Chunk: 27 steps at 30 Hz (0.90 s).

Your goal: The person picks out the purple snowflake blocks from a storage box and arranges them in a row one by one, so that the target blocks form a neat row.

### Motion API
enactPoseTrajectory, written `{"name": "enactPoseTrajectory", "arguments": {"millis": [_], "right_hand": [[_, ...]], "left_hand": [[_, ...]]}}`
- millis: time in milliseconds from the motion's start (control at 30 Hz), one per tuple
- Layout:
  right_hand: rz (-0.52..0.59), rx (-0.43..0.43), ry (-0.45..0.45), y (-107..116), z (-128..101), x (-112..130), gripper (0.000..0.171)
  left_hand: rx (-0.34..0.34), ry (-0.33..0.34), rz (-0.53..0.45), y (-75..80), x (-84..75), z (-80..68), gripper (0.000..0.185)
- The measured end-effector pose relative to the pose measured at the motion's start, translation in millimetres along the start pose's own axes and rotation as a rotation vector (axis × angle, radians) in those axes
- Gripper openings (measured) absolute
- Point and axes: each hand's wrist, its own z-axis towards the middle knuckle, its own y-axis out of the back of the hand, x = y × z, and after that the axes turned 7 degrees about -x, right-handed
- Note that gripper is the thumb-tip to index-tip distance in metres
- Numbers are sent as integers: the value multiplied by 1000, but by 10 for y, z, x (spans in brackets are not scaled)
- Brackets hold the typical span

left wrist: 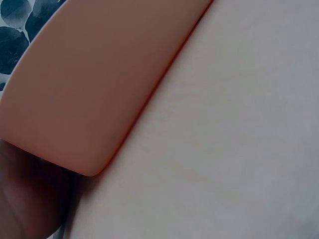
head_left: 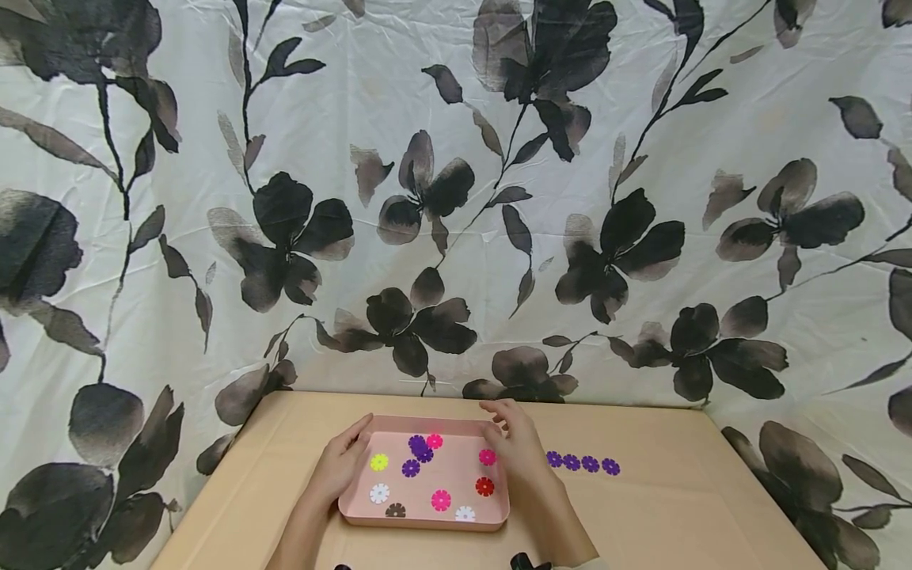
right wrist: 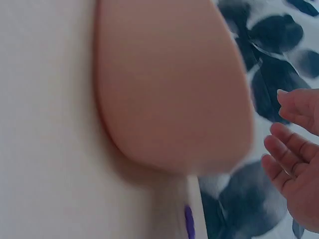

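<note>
A shallow pink tray (head_left: 420,518) sits in front of me in the head view. Loose notched plastic discs lie in it: purple ones (head_left: 411,468) bunched at the back, a yellow one (head_left: 379,461), a red one (head_left: 484,487), a brown one (head_left: 395,511), plus pink and white ones. My left hand (head_left: 336,465) grips the tray's left end, thumb at the rim. At the other end is my right hand (head_left: 523,450), its fingers loosely extended. The right wrist view shows those fingers (right wrist: 284,144) apart from the tray wall (right wrist: 169,89).
A row of several purple discs (head_left: 580,461) lies on the tan table (head_left: 663,507), right of my right hand. Behind the table's back edge hangs a white cloth (head_left: 527,309) with dark flowers. A black object (head_left: 527,562) shows at the bottom edge.
</note>
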Motion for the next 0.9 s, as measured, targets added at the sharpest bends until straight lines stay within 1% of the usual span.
{"name": "enactPoseTrajectory", "arguments": {"millis": [100, 200, 400, 467, 567, 600, 767, 800, 900], "right_hand": [[-16, 41, 32, -144, -28, 57, 37], [-29, 89, 69, -277, -72, 103, 37], [-57, 184, 68, -492, -158, 175, 40], [-75, 210, 67, -553, -182, 191, 40], [-106, 250, 97, -634, -211, 217, 38], [-106, 268, 104, -659, -222, 227, 37], [-112, 376, 143, -756, -270, 258, 40], [-124, 394, 161, -771, -278, 257, 40], [-181, 439, 255, -804, -292, 244, 39]], "left_hand": [[0, -9, -2, 5, 4, 3, 47], [-7, -1, 0, 5, 11, 5, 47], [-6, 8, 9, 4, 14, 11, 47], [-2, 5, 7, 2, 15, 14, 47], [-5, 11, 0, -2, 19, 20, 47], [-5, 2, 5, -2, 21, 21, 47], [-10, 5, 1, 0, 33, 16, 47], [-9, 5, 3, 0, 35, 14, 47], [-9, 3, 8, -2, 37, 10, 47]]}}
